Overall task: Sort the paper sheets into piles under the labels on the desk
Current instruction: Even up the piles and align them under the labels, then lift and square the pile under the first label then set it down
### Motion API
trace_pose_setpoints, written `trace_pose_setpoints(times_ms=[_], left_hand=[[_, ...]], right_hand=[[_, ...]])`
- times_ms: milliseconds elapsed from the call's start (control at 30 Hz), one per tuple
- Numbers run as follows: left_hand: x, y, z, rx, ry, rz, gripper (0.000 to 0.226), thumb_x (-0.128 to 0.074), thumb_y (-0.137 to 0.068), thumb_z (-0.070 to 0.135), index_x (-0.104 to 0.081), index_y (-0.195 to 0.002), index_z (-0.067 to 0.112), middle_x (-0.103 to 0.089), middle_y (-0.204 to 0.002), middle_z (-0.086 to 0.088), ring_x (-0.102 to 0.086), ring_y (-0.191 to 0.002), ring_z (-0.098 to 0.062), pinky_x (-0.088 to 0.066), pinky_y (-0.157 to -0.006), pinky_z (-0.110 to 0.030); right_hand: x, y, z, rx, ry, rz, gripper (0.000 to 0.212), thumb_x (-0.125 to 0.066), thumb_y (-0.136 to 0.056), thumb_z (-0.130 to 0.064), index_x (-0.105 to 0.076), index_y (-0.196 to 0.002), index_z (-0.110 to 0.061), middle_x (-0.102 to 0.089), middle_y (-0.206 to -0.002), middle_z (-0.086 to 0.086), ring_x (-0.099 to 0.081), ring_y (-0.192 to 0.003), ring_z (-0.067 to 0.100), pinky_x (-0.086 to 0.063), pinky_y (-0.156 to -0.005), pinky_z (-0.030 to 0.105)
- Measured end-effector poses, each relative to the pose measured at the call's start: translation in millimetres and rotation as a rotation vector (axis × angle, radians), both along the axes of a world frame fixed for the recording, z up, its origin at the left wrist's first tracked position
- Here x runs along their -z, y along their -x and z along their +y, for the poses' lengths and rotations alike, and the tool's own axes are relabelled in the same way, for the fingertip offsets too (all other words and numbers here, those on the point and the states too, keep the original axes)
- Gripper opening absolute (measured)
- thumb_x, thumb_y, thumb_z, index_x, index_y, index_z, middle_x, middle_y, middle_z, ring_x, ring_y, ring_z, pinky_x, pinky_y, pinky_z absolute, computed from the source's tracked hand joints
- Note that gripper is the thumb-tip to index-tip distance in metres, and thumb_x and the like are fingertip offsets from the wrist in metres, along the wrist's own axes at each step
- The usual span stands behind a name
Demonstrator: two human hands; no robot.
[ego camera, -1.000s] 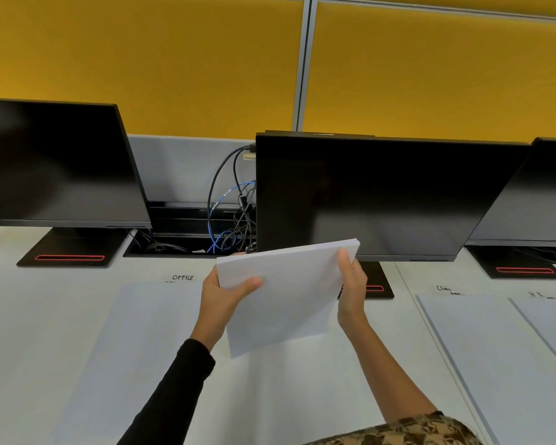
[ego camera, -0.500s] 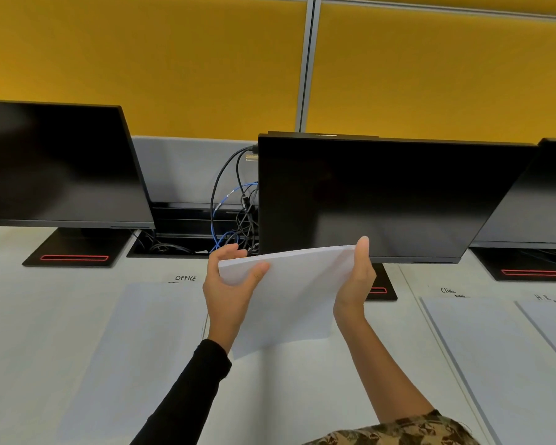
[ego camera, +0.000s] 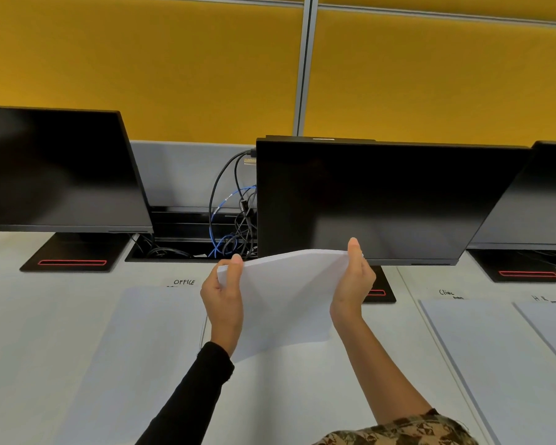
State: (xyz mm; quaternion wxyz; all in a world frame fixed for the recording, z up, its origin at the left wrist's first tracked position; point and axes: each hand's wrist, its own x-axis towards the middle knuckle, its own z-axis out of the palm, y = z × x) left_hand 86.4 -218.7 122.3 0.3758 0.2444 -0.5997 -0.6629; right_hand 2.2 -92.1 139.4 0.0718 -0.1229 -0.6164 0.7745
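Note:
A white stack of paper sheets (ego camera: 286, 300) is held up over the middle of the desk, its top edge bowed upward. My left hand (ego camera: 223, 297) grips its left edge and my right hand (ego camera: 352, 284) grips its right edge. On the desk lie flat white sheets: one pile (ego camera: 142, 342) under the handwritten OFFICE label (ego camera: 184, 282), a second pile (ego camera: 482, 354) under the label at right that reads like "Clinic" (ego camera: 446, 292), and a third pile (ego camera: 552, 319) under the H R label (ego camera: 540, 298).
Three dark monitors stand along the back: left monitor (ego camera: 55, 168), middle monitor (ego camera: 382, 200), right monitor (ego camera: 549, 194), each on a black base. A cable tray with black and blue cables (ego camera: 228, 226) sits between the left and middle monitors. A yellow partition rises behind.
Both hands tilted the stack from facing me to nearly edge-on and raised it slightly. Its top edge now bows upward between the hands.

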Motion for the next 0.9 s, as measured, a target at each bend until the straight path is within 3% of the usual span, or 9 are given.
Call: trace_pose_setpoints(times_ms=[133, 300, 400, 467, 533, 600, 733, 833, 900], left_hand=[[0.8, -3.5, -4.7, 0.064, -0.008, -0.003, 0.036, -0.047, -0.096, 0.024, -0.05, -0.062, 0.015, -0.053, -0.059, 0.0, -0.051, -0.06, -0.017, -0.042, -0.057, -0.029], [-2.3, -5.2, -3.7, 0.089, -0.02, -0.024, 0.036, -0.048, -0.095, 0.026, -0.054, -0.062, 0.016, -0.055, -0.064, -0.005, -0.053, -0.063, -0.02, -0.044, -0.061, -0.031], [0.2, -5.8, -6.4, 0.109, 0.0, -0.01, 0.036, -0.054, -0.085, 0.045, -0.057, -0.065, 0.016, -0.057, -0.067, -0.006, -0.054, -0.065, -0.02, -0.045, -0.06, -0.03], [3.8, -6.9, -8.5, 0.125, 0.033, 0.008, 0.036, -0.051, -0.073, 0.056, -0.061, -0.076, 0.022, -0.061, -0.077, -0.003, -0.057, -0.072, -0.019, -0.048, -0.064, -0.03], [8.3, -8.6, -9.0, 0.137, 0.048, -0.003, 0.025, -0.052, -0.077, 0.052, -0.058, -0.083, 0.028, -0.06, -0.083, 0.001, -0.057, -0.077, -0.018, -0.049, -0.065, -0.028], [15.1, -11.5, -7.6, 0.153, 0.027, -0.025, 0.015, -0.052, -0.085, 0.042, -0.053, -0.084, 0.028, -0.057, -0.082, 0.003, -0.054, -0.076, -0.018, -0.048, -0.063, -0.024], [34.9, -19.3, -5.8, 0.205, 0.012, -0.048, 0.036, -0.049, -0.071, 0.059, -0.056, -0.092, 0.031, -0.062, -0.088, 0.005, -0.059, -0.079, -0.012, -0.051, -0.068, -0.022], [45.6, -24.2, -2.4, 0.204, 0.005, -0.062, 0.013, -0.048, -0.095, 0.037, -0.056, -0.101, 0.029, -0.063, -0.093, 0.007, -0.062, -0.083, -0.009, -0.055, -0.063, -0.016], [52.9, -26.4, -1.2, 0.198, 0.031, -0.097, 0.019, -0.038, -0.098, 0.024, -0.053, -0.109, 0.028, -0.063, -0.098, 0.009, -0.064, -0.081, 0.001, -0.053, -0.064, -0.01]], right_hand=[[-1.6, 0.6, 1.7, -0.015, 0.045, -0.024, 0.042, -0.043, -0.095, -0.042, -0.049, -0.061, -0.017, -0.053, -0.063, 0.0, -0.054, -0.061, 0.013, -0.045, -0.055, 0.023], [-5.3, -0.5, 2.0, -0.023, 0.037, -0.014, 0.045, -0.042, -0.095, -0.042, -0.047, -0.058, -0.016, -0.052, -0.061, 0.0, -0.053, -0.059, 0.013, -0.043, -0.054, 0.022], [-0.7, -2.5, 3.2, -0.058, 0.005, 0.045, 0.046, -0.044, -0.092, -0.048, -0.045, -0.059, -0.017, -0.05, -0.06, 0.0, -0.052, -0.056, 0.011, -0.044, -0.055, 0.021], [9.7, -4.7, 6.3, -0.096, -0.07, 0.15, 0.044, -0.043, -0.078, -0.062, -0.051, -0.072, -0.019, -0.052, -0.068, -0.002, -0.052, -0.063, 0.009, -0.046, -0.058, 0.021], [23.9, -6.5, 11.7, -0.142, -0.115, 0.213, 0.054, -0.039, -0.07, -0.065, -0.05, -0.093, -0.017, -0.052, -0.079, -0.004, -0.051, -0.072, 0.008, -0.046, -0.062, 0.019], [37.1, -8.8, 18.0, -0.187, -0.14, 0.214, 0.047, -0.038, -0.078, -0.056, -0.046, -0.103, -0.016, -0.052, -0.086, -0.006, -0.052, -0.076, 0.007, -0.046, -0.063, 0.018], [59.5, -15.6, 28.5, -0.228, -0.245, 0.189, 0.02, -0.038, -0.086, -0.043, -0.048, -0.097, -0.029, -0.058, -0.092, -0.01, -0.058, -0.082, 0.01, -0.049, -0.067, 0.019], [74.5, -17.7, 36.1, -0.242, -0.308, 0.176, 0.011, -0.04, -0.098, -0.024, -0.048, -0.103, -0.029, -0.059, -0.094, -0.013, -0.06, -0.086, 0.01, -0.049, -0.068, 0.017], [82.3, -17.6, 41.0, -0.261, -0.364, 0.173, 0.016, -0.039, -0.098, -0.018, -0.048, -0.108, -0.025, -0.058, -0.095, -0.016, -0.06, -0.087, 0.008, -0.049, -0.07, 0.014]])
